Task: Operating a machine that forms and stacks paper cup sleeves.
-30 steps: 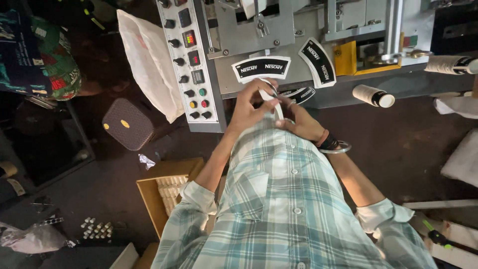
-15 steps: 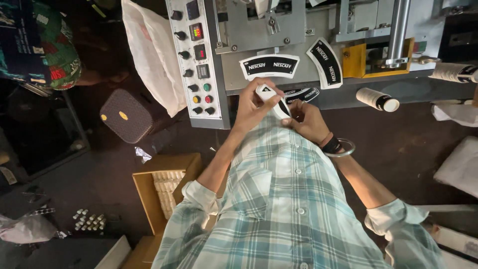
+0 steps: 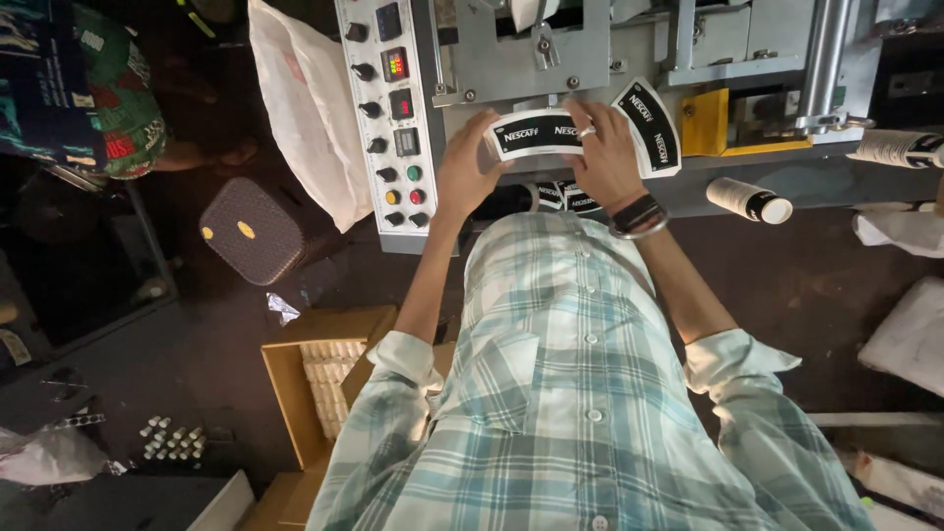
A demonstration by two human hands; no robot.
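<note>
left hand (image 3: 464, 172) & right hand (image 3: 602, 157) raised, gripping curved black label (image 3: 536, 133)

The dark floor (image 3: 806, 295) carried most of the things. An open cardboard box (image 3: 295, 393) lay on it, packed with pale items. Left of the box stood a cluster of small bottles (image 3: 172, 440), and further left lay a crumpled plastic bag (image 3: 49, 457). Above the box lay a scrap of paper (image 3: 282, 308), and beyond that a padded stool (image 3: 251, 229). Far right of the box lay what looked like white sacks (image 3: 910, 334).
</note>
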